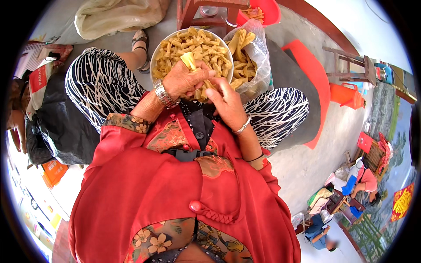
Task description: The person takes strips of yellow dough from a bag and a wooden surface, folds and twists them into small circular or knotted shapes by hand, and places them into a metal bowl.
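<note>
My left hand is closed around a folded pale-yellow vegetable strip, one end of which sticks up above the fingers. Against it, my right hand has its fingers bent and thumb pressed in on yellow strips between the hands; where one piece ends and another begins is hidden. Both hands are over the near edge of a round metal bowl, heaped with short, knotted-looking yellow-brown pieces. Right of the bowl, a clear plastic bag holds longer, flat strips.
Beyond the bowl stand a wooden stool and a red basin with yellowish pieces. A pale sack lies far left, a black bag left. To the right are a red-edged dark mat, orange jug and two people.
</note>
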A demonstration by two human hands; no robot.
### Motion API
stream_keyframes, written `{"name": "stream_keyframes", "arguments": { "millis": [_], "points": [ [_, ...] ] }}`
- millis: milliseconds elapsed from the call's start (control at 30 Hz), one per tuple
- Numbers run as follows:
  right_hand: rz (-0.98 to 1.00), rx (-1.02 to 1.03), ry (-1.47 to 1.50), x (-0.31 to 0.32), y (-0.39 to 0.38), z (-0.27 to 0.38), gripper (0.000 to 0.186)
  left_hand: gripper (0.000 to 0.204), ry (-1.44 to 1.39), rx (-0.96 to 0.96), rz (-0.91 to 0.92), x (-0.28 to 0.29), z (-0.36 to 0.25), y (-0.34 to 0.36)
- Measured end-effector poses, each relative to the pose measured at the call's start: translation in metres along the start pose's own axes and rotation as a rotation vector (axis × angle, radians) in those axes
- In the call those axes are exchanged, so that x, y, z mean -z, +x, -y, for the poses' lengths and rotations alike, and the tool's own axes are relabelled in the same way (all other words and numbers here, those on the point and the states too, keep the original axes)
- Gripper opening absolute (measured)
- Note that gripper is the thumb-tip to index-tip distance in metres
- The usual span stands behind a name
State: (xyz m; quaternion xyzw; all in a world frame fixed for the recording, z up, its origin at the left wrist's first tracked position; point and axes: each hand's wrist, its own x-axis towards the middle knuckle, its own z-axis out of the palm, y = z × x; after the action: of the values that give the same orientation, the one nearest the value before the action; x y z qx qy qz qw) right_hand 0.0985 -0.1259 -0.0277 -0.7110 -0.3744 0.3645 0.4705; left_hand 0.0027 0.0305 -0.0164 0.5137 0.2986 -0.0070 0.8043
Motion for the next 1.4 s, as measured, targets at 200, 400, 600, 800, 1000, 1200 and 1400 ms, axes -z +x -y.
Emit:
{"name": "stream_keyframes", "arguments": {
  "millis": [200,400,600,800,1000,1200,1400],
  "points": [
    [-0.002,0.167,-0.046,0.012,0.018,0.033,0.030,0.006,-0.324,-0.134,-0.083,0.034,-0.038,-0.008],
    [-0.105,0.250,-0.063,0.042,0.053,0.061,0.028,0.009,-0.339,-0.290,-0.075,0.028,-0.072,0.015],
    [-0.181,0.202,-0.054,0.053,0.053,0.081,0.027,0.009,-0.126,-0.439,-0.127,0.005,-0.114,0.009],
    [0.077,0.192,-0.179,0.032,0.038,0.017,0.032,0.008,0.001,-0.452,-0.332,0.002,-0.100,-0.036],
    [0.090,-0.013,-0.509,0.034,0.028,-0.057,0.043,0.008,-0.033,-0.451,-0.400,0.026,-0.075,-0.054],
    [-0.091,0.061,-0.489,0.014,-0.020,-0.034,0.043,0.008,-0.209,-0.610,-0.317,0.026,-0.071,-0.082],
    [-0.180,0.344,-0.319,0.015,-0.015,0.088,0.032,0.020,-0.411,-0.854,-0.004,0.091,-0.136,-0.148]
  ]
}}
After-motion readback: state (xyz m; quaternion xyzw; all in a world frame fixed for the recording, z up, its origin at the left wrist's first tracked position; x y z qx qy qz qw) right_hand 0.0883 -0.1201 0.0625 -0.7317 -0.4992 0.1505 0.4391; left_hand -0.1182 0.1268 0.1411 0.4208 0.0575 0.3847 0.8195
